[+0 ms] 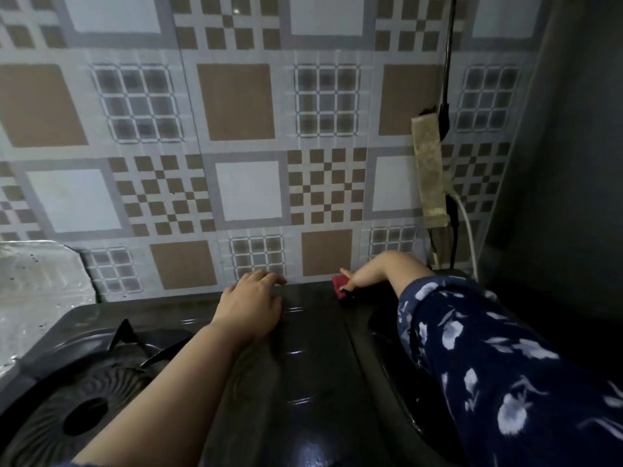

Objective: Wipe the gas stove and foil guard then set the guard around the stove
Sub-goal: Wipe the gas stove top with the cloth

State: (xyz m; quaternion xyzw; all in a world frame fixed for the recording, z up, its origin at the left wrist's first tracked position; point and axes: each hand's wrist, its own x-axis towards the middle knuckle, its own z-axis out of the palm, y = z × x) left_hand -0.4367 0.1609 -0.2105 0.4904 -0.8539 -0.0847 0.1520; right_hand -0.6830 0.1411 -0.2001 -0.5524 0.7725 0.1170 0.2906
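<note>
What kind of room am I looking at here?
Most likely a home kitchen. A black gas stove stands against a patterned tiled wall, a foil guard leans at the left, and the right hand wipes the stove's back edge with a red cloth.

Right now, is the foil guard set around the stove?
No. The foil guard stands only at the gas stove's left side, against the wall.

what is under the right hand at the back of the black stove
A red cloth shows under the right hand, pinched in its fingers against the black gas stove top's rear edge. The hand covers the rest of the cloth and the stove beneath.
</note>
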